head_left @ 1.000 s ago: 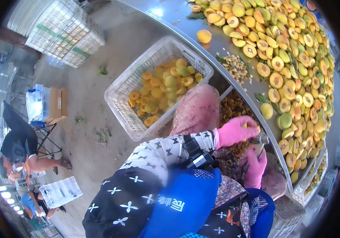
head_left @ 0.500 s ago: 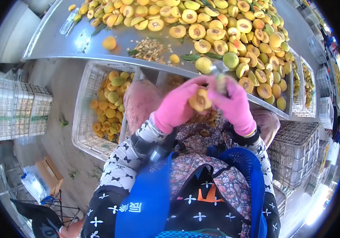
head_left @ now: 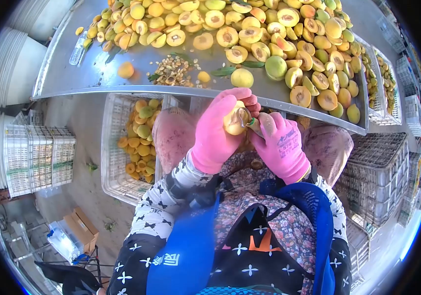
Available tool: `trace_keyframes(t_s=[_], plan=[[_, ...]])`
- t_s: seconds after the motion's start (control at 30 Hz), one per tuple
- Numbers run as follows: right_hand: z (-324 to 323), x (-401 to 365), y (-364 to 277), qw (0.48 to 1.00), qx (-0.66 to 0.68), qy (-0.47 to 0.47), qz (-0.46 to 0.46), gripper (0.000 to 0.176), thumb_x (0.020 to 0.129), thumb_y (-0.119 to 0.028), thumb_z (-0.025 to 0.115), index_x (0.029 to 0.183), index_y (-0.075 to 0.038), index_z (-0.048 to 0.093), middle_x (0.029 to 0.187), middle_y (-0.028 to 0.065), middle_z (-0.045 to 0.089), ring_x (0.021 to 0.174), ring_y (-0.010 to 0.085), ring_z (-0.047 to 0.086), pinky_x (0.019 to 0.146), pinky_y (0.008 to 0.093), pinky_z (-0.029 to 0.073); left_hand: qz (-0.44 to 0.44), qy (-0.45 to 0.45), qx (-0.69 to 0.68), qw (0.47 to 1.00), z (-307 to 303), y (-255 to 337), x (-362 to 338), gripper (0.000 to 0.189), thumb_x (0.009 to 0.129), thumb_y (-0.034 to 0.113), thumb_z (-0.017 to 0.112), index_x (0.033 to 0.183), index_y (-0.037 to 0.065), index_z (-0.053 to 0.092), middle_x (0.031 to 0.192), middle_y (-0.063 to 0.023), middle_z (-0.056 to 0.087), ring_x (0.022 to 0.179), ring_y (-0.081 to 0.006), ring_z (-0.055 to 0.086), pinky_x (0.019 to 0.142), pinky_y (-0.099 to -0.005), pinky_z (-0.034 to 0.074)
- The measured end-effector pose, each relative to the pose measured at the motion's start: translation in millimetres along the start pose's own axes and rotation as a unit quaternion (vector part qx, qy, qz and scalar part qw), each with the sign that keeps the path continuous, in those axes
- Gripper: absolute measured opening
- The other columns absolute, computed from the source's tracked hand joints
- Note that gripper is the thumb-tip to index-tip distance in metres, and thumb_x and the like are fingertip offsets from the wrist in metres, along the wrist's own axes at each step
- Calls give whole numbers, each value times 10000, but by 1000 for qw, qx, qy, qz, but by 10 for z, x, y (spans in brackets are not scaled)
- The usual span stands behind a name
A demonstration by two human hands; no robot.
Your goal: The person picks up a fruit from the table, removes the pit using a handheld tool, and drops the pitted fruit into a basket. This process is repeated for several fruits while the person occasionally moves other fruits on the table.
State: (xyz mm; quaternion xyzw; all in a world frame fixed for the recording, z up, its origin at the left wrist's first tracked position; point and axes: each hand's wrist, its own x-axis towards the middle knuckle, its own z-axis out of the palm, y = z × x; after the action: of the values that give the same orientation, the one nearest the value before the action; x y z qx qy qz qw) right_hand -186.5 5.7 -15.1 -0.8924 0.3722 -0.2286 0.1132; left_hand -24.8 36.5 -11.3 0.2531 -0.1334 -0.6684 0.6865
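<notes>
My left hand (head_left: 214, 138), in a pink glove with reddish, stained fingertips, is closed around a halved yellow peach (head_left: 232, 122), cut face turned to the right. In my right hand (head_left: 284, 148), also pink-gloved, is a small pitting knife (head_left: 255, 126) with a curved metal loop at its end. That loop presses into the middle of the peach half, where the stone sits. Both hands are over my lap, just in front of the metal table (head_left: 107, 81). Most of the tool's handle is hidden by my right fingers.
Halved peaches (head_left: 250, 34) are heaped on the table, with a pile of peach stones (head_left: 173, 71) and a clear bottle (head_left: 78, 51) to the left. A crate of peach halves (head_left: 139, 132) stands by my left leg. Stacked crates (head_left: 375, 172) stand right.
Both hands have come lower and nearer to me, off the table edge. The tool, raised and blurred before, now has its loop in the peach half. The head view has shifted slightly.
</notes>
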Motion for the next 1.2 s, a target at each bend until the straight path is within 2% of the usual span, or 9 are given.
trace_keyframes(t_s=[0.37,0.53,0.63,0.73,0.83,0.9,0.97,1.03,1.2], plan=[[165,-131,-67,989,107,-97,35,284,810,-153,676,1016,-26,526,836,152,595,733,368,629,613,458,481,30,107,105,988,29,-166,-14,239,945,100,598,1170,21,597,919,-68,639,864,-199,615,790,-333,513],[74,-81,-210,960,250,-69,102,225,827,-128,654,963,-4,526,715,227,599,680,436,601,591,478,478,64,82,175,979,216,-74,-12,249,990,219,548,1094,5,621,892,-86,651,811,-203,628,724,-323,527],[-37,-40,-171,944,315,-75,70,211,836,-134,663,938,-8,528,659,154,590,578,347,604,537,411,470,62,86,182,978,229,0,19,301,1020,268,525,1026,-11,637,817,-104,642,721,-196,612,664,-309,511],[-212,81,-200,759,523,-270,277,200,848,-147,664,929,-16,537,639,52,568,495,192,558,485,324,433,64,101,219,968,216,-2,17,361,1033,306,515,956,-21,648,766,-112,637,671,-181,597,628,-297,493],[-224,79,-192,687,585,-299,309,183,860,-148,649,944,-22,547,637,-9,533,485,88,504,459,264,397,85,102,282,950,171,-44,-1,400,1037,326,510,905,-23,655,763,-112,648,681,-169,602,630,-286,489],[-73,25,-159,789,509,-262,225,204,863,-186,662,949,-21,580,689,13,572,550,101,545,503,273,426,93,78,304,945,116,-54,0,408,1039,323,507,883,-23,659,772,-110,656,695,-163,607,646,-281,491],[-46,-14,-112,772,532,-286,199,193,855,-186,665,919,-23,585,680,22,575,539,105,542,493,268,415,84,33,306,948,35,-22,-4,408,1040,311,506,863,-21,663,782,-107,664,707,-159,611,668,-280,495],[-190,3,-101,624,645,-377,228,153,836,-148,657,853,-27,564,609,17,542,454,100,496,430,247,364,5,-40,319,947,-4,50,-36,398,1042,291,499,853,-17,667,796,-107,669,721,-158,613,687,-283,498],[-232,-139,65,546,670,-436,249,135,822,-143,675,791,-54,578,622,3,553,477,84,506,439,227,357,-72,-160,389,904,-189,331,-87,340,1024,241,509,889,-9,696,892,-89,691,779,-142,626,713,-280,501]])
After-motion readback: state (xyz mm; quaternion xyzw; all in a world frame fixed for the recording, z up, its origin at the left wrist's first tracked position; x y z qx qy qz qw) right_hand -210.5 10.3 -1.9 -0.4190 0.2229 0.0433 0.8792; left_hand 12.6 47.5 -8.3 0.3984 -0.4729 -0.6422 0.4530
